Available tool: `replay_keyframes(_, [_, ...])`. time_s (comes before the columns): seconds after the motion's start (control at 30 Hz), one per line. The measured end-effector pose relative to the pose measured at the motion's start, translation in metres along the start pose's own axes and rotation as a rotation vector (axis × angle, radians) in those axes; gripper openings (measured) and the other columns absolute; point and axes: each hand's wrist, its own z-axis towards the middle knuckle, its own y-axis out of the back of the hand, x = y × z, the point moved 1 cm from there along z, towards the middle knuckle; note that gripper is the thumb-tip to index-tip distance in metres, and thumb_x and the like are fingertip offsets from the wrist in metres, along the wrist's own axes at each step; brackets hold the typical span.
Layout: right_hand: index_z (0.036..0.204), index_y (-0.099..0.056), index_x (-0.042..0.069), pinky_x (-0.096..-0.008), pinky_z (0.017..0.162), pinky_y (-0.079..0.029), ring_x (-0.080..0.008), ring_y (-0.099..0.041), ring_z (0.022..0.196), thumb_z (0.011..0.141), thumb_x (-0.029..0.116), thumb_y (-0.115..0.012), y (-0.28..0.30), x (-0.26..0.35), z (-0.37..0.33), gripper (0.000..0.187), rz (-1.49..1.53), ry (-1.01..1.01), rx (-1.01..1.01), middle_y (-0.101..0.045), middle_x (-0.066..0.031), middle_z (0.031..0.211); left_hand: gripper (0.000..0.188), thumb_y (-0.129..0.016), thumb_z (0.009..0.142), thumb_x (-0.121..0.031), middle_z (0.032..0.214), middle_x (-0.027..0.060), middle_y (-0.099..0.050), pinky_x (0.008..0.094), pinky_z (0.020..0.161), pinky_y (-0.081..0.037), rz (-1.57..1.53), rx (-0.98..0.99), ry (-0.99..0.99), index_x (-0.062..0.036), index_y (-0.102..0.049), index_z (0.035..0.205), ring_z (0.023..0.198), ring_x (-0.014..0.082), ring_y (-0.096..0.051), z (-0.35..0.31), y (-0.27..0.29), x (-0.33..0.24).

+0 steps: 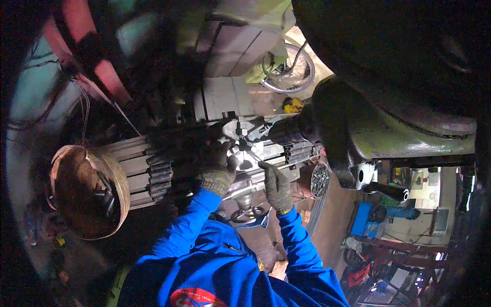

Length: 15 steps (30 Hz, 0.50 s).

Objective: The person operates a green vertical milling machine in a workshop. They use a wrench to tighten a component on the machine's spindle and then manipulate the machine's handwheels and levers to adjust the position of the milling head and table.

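My left hand [220, 176], in a knitted grey glove, is at the left side of a bright metal fixture [246, 153] on the machine table. Its fingers are bent and lie partly in shadow; what they hold, if anything, I cannot make out. My gloved right hand [277, 188] is closed at the fixture's lower right, its fingertips on the end of a thin metal rod [253, 156] that slants up into the fixture. Just above, a dark machine spindle [291, 129] points at the fixture from the right.
Dark tube pieces [159, 176] lie stacked on the slotted table at left, and more tubes [299, 152] at right. A round basin [125, 189] holds several dark pieces. A bucket of metal parts [320, 180] stands right; a handwheel [247, 214] sits below. Behind is a bicycle wheel [306, 71].
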Motion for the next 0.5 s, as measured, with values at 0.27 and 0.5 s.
replay_keyframes(0.27, [0.109,-0.067,-0.001,-0.0427,0.079,-0.052,-0.0391,-0.067,0.089,0.104,0.031,-0.042,0.002,0.006,0.047,0.041,-0.174,0.082,0.076,-0.068,-0.0248,0.098,0.032,-0.068,0.075,-0.025,0.109,0.0181,-0.064,0.0495,0.093,-0.045,-0.05,0.267,-0.085,-0.0084,-0.068,0.102,0.108,0.0365,-0.058,0.051,0.026,-0.032])
replay_keyframes(0.5, [0.116,-0.065,0.005,-0.0377,0.057,-0.043,-0.0247,-0.054,0.065,0.087,0.008,-0.049,0.013,-0.012,0.092,0.033,-0.194,0.182,0.427,-0.057,-0.0094,0.075,0.021,-0.063,0.08,-0.023,0.085,0.0144,-0.071,0.0477,0.074,-0.053,0.493,0.336,-0.271,-0.0092,-0.076,0.09,0.089,0.0323,-0.069,0.085,-0.006,-0.036])
